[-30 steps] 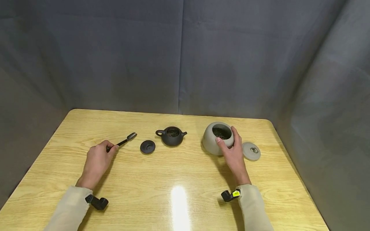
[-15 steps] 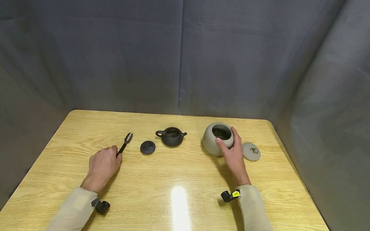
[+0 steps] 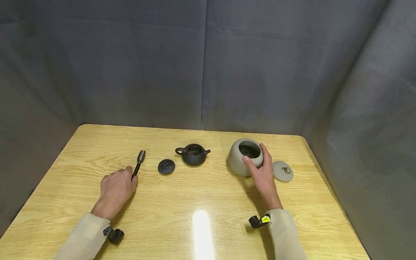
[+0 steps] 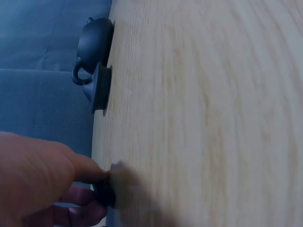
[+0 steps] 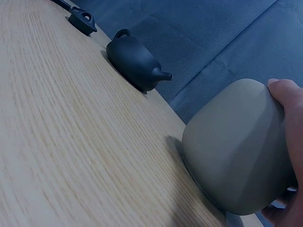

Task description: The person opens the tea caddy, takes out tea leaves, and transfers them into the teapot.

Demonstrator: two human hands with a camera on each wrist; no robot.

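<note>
Left grip pinching tea scoop at left, right grip clasping grey jar at right, dark teapot and dark lid on the table between.

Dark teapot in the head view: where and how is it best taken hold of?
Probably by its loop handle, coming from the person's left: the teapot stands upright with the handle on that side and the spout opposite. The left hand holds the tea scoop, so would need freeing first.

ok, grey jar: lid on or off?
Off: the jar stands open, dark contents visible; the grey lid lies beside it on the table.
</note>
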